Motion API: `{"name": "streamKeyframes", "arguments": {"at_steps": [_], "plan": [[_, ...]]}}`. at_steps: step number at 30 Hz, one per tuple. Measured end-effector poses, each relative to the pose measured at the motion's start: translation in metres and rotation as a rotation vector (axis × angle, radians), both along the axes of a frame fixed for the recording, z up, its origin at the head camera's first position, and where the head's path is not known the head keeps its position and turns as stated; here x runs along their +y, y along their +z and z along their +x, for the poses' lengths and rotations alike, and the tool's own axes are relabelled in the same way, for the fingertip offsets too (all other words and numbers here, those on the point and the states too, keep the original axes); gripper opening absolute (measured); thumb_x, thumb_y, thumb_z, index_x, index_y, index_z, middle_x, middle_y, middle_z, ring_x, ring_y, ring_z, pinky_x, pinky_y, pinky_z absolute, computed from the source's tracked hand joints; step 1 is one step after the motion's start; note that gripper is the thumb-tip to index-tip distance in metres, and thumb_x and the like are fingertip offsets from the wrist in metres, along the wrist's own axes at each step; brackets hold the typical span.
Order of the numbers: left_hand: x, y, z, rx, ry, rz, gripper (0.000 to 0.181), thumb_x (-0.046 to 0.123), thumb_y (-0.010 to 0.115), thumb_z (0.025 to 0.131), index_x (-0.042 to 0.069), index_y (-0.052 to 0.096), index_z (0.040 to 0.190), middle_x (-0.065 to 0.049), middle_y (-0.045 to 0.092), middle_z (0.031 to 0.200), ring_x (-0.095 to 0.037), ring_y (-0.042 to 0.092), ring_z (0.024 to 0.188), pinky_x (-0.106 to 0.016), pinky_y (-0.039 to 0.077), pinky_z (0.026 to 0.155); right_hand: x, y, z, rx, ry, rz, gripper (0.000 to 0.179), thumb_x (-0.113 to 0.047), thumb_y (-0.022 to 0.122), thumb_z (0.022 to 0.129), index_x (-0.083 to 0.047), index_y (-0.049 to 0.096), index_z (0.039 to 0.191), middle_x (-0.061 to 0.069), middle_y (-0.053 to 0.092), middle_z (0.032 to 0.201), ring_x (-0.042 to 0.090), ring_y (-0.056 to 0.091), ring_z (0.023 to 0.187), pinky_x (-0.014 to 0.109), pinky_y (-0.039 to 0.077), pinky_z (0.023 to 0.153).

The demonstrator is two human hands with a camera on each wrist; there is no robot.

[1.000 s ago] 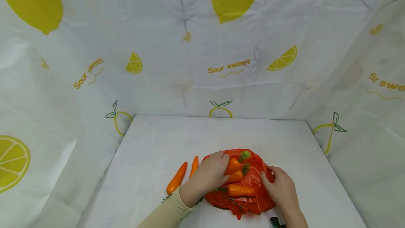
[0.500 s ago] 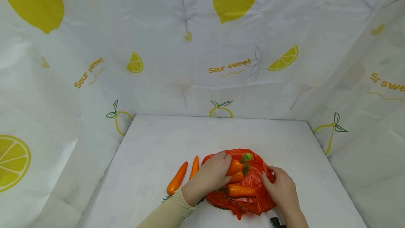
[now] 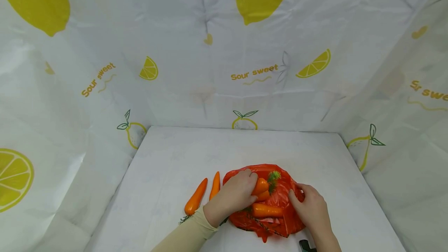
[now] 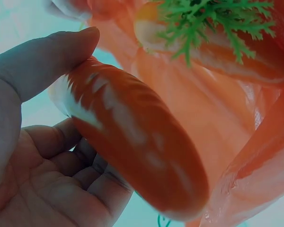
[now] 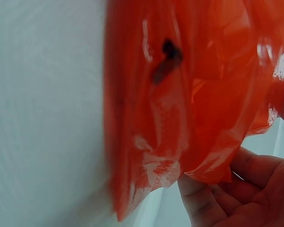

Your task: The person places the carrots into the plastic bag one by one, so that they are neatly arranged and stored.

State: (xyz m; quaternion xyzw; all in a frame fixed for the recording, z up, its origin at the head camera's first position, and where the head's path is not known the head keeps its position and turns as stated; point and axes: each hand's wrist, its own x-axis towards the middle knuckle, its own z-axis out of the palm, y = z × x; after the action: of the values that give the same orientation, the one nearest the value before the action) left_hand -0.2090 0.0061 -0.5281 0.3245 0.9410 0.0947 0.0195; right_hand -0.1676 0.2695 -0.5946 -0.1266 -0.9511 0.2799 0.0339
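Note:
My left hand (image 3: 235, 193) is over the open mouth of a red plastic bag (image 3: 280, 193), gripping an orange carrot (image 4: 137, 137) between thumb and fingers. Its far end hides behind the fingers in the head view. Inside the bag, another carrot (image 3: 267, 210) lies on its side, and a carrot with a green leafy top (image 4: 213, 28) shows in the left wrist view. On the bag's right side, my right hand (image 3: 313, 207) pinches the rim between thumb and fingers. Thin red plastic (image 5: 217, 109) hangs from those fingers in the right wrist view.
Two carrots, a fatter one (image 3: 196, 197) and a slimmer one (image 3: 215, 184), lie on the white table (image 3: 168, 158) left of the bag. A dark object (image 3: 305, 245) is partly cut off at the front edge. Lemon-printed sheeting (image 3: 189, 100) encloses the table's back and sides.
My left hand has shifted slightly right over the bag, and the orange ends beside its fingers have moved with it. The right hand stays at the rim.

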Motion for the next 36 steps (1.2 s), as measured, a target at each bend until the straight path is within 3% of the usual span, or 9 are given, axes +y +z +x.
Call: {"name": "streamKeyframes", "arguments": {"at_steps": [16, 24, 36], "plan": [[0.005, -0.007, 0.0, -0.018, -0.001, -0.041, 0.049, 0.04, 0.092, 0.094, 0.013, 0.068, 0.128, 0.004, 0.066, 0.109, -0.009, 0.057, 0.094, -0.022, 0.058, 0.091, -0.003, 0.002, 0.001, 0.014, 0.001, 0.007, 0.061, -0.039, 0.073, 0.103, 0.006, 0.067, 0.144, 0.033, 0.068, 0.143, 0.053, 0.066, 0.13, 0.066, 0.059, 0.104], [0.008, -0.008, 0.0, -0.059, 0.002, -0.051, 0.05, 0.04, 0.092, 0.094, 0.014, 0.067, 0.13, 0.005, 0.066, 0.112, -0.009, 0.058, 0.097, -0.023, 0.059, 0.093, -0.003, 0.001, 0.001, 0.02, -0.001, 0.015, 0.06, -0.039, 0.073, 0.103, 0.005, 0.068, 0.143, 0.032, 0.069, 0.143, 0.052, 0.067, 0.129, 0.066, 0.059, 0.104], [0.012, -0.02, -0.002, -0.087, -0.006, -0.043, 0.048, 0.038, 0.093, 0.093, 0.017, 0.068, 0.128, 0.007, 0.066, 0.111, -0.008, 0.056, 0.096, -0.021, 0.057, 0.09, -0.002, 0.0, 0.0, 0.018, 0.005, 0.014, 0.061, -0.04, 0.072, 0.103, 0.005, 0.068, 0.143, 0.032, 0.069, 0.142, 0.052, 0.068, 0.127, 0.066, 0.059, 0.104]]}}
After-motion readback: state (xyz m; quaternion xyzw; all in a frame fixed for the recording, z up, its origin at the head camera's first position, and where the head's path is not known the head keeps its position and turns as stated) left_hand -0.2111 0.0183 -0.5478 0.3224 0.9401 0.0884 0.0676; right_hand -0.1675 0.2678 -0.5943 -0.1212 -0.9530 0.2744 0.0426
